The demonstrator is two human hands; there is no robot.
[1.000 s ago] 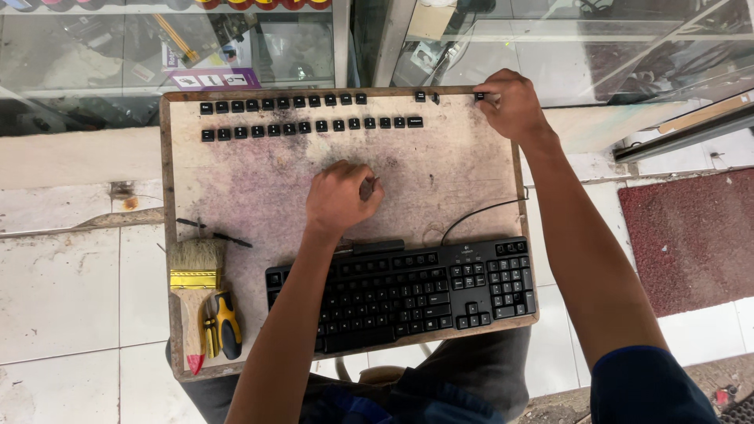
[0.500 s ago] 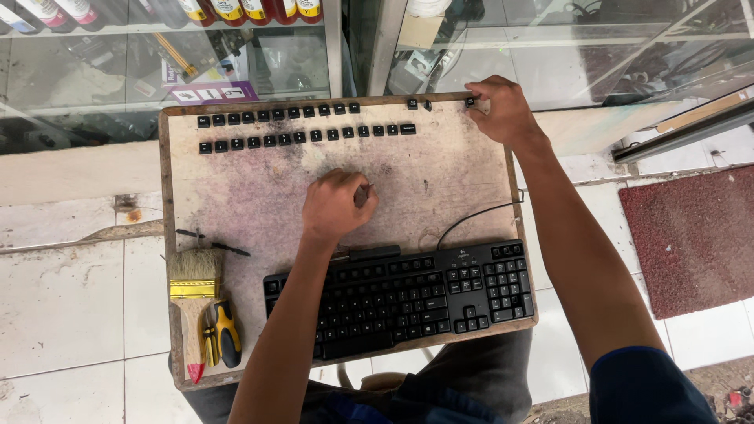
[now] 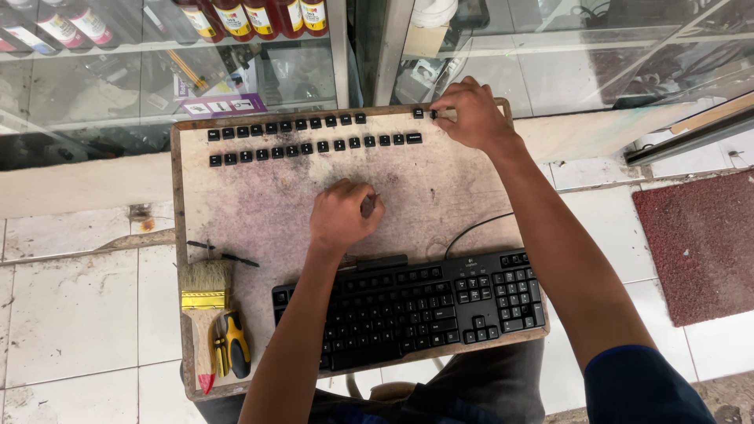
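My right hand (image 3: 473, 116) is up at the far right corner of the counter (image 3: 259, 188), fingertips pinched on a small black keycap (image 3: 433, 114) that I'm setting down next to the loose one already there. My left hand (image 3: 342, 216) sits mid-board, curled into a loose fist around what looks like a small tool or another cap. Can't really tell which, only a dark tip pokes out.

The pulled keycaps (image 3: 310, 133) are laid out in two rows along the far edge, and the black keyboard (image 3: 408, 302) sits at the near edge with its cable looping off the back. The brush (image 3: 206, 302) and yellow-handled pliers (image 3: 232, 345) are parked at the near left corner.

Tip, I'd say: keep each cap face up and in the same order it came off, with small gaps, so nothing gets mixed up. Press it flat so it doesn't roll.

Compared with a second ago, not much has changed. My right hand was already at that corner and has only nudged a bit inward, my left has stayed put, and the view has drifted slightly.
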